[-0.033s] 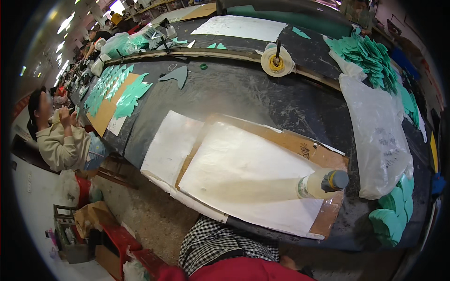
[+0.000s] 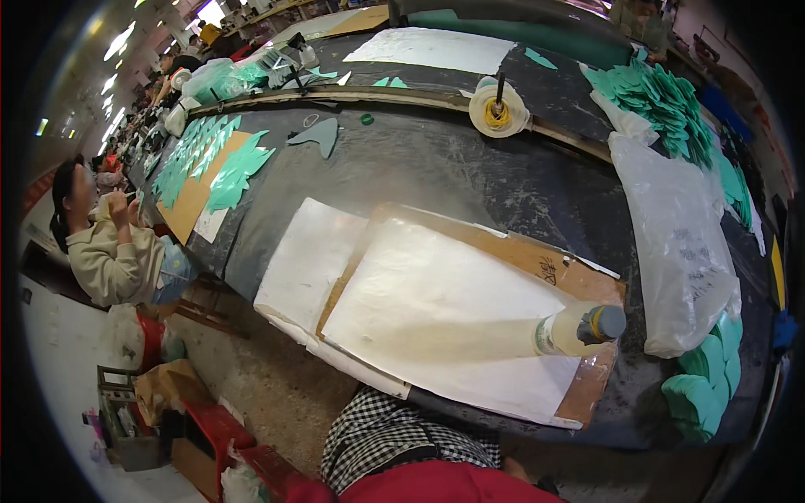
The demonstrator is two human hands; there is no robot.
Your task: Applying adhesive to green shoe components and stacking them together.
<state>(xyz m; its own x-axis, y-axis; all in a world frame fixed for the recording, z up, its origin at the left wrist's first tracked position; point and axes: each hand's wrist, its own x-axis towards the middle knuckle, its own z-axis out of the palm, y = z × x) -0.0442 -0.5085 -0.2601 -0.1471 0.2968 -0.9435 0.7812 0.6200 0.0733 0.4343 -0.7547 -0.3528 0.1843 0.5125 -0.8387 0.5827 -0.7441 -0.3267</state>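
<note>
A small patch of skin, apparently my right hand (image 2: 515,469), shows below the table edge beside my red top; its fingers are hidden. My left hand is out of the picture. Closest on the table lies a large white sheet (image 2: 436,310) on a brown board (image 2: 579,277). A second white sheet (image 2: 306,251) lies at its left. On the board's right end stands a cloudy bottle (image 2: 566,331) with a grey top and a yellow band. Neither hand is seen touching these things.
Green cut pieces lie at the left (image 2: 239,172), in a far-right heap (image 2: 654,105) and in a near-right stack (image 2: 700,394). A clear plastic bag (image 2: 675,243) lies at the right. A spool (image 2: 495,109) stands by a wooden strip (image 2: 394,96). A person (image 2: 117,251) sits at the left.
The whole picture has shifted a few pixels to the right. No object has visibly moved on the table.
</note>
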